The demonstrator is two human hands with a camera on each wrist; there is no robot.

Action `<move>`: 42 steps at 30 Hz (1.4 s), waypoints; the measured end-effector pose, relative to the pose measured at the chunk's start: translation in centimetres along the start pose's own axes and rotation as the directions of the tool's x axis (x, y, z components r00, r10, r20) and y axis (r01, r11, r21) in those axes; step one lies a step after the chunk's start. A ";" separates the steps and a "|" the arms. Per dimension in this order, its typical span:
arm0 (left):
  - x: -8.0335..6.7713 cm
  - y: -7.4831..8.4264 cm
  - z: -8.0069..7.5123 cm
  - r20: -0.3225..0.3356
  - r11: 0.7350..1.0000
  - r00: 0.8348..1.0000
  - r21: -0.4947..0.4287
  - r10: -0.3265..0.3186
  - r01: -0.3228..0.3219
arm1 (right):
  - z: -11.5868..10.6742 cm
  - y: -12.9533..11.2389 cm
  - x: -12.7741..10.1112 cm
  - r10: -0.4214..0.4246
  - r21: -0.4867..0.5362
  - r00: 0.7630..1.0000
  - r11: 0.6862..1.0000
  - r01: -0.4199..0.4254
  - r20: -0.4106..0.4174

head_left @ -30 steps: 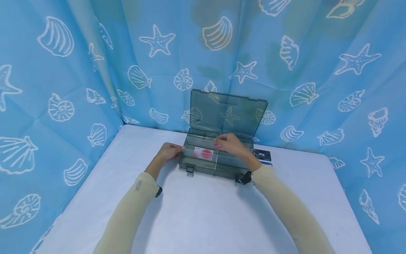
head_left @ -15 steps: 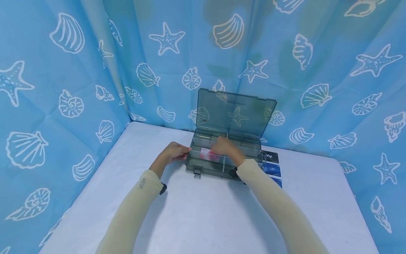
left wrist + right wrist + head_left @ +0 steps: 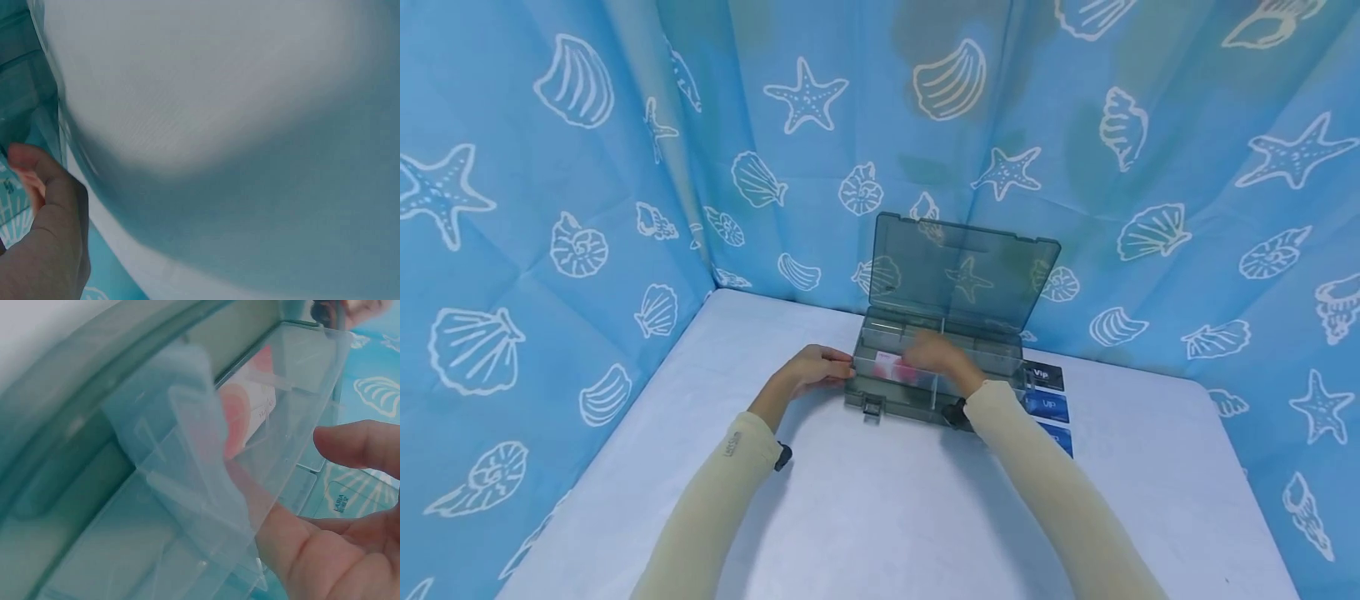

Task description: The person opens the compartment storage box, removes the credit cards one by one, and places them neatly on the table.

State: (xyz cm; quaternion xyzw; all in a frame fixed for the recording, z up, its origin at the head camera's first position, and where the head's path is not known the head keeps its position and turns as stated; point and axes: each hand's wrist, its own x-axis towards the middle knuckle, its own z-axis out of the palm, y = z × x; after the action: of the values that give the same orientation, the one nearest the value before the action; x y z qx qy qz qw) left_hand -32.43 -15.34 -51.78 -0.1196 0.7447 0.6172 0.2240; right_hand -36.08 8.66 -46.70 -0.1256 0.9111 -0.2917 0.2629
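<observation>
right hand (image 3: 934, 357) motion-blurred — its grip unclear, lowest card (image 3: 1057, 438) half behind sleeve

left hand (image 3: 44, 250) | fingers (image 3: 34, 165) touching box (image 3: 25, 94) wall | white table (image 3: 206, 81)
</observation>
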 end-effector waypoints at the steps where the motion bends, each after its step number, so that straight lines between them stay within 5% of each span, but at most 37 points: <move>1: 0.0 -0.1 0.0 0.010 1.000 1.000 0.005 0.007 -0.007 | -0.1 0.1 -0.1 -0.011 0.002 1.000 1.000 0.011 -0.002; 7: -0.2 -0.3 0.4 0.049 0.999 0.998 0.013 0.037 -0.038 | 0.1 0.5 -0.3 0.022 0.171 1.000 0.985 -0.023 0.007; 15: -0.6 -0.6 0.0 0.094 0.998 0.995 0.030 0.045 -0.048 | 0.7 0.4 0.3 0.081 0.476 0.994 0.873 -0.105 0.071; 21: -0.8 -0.2 -0.1 0.115 0.997 0.992 0.057 0.052 -0.058 | 0.6 0.6 0.2 0.113 0.547 0.990 0.825 -0.140 0.083; 28: -1.1 0.3 -0.2 0.123 0.999 0.992 -0.001 0.038 -0.038 | 0.4 0.2 0.5 0.067 0.689 0.984 0.706 -0.162 0.162; 34: -0.8 0.1 -0.3 0.116 1.000 0.993 0.003 0.015 -0.016 | 0.1 0.2 1.2 0.105 0.721 0.971 0.653 -0.232 0.217; 37: -0.8 0.1 -0.3 0.104 1.000 0.995 0.014 0.004 -0.006 | 0.2 0.2 1.5 0.101 0.720 0.968 0.651 -0.239 0.231; 42: -0.9 0.0 -0.4 0.094 1.000 0.996 0.027 0.001 -0.003 | 0.5 0.2 1.5 0.068 0.674 0.980 0.717 -0.179 0.188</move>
State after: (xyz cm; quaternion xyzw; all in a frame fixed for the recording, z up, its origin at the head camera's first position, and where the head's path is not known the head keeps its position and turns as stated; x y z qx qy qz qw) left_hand -31.75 -15.82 -51.28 -0.0865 0.7417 0.6123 0.2599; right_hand -37.10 8.05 -47.79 0.0202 0.7222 -0.5796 0.3769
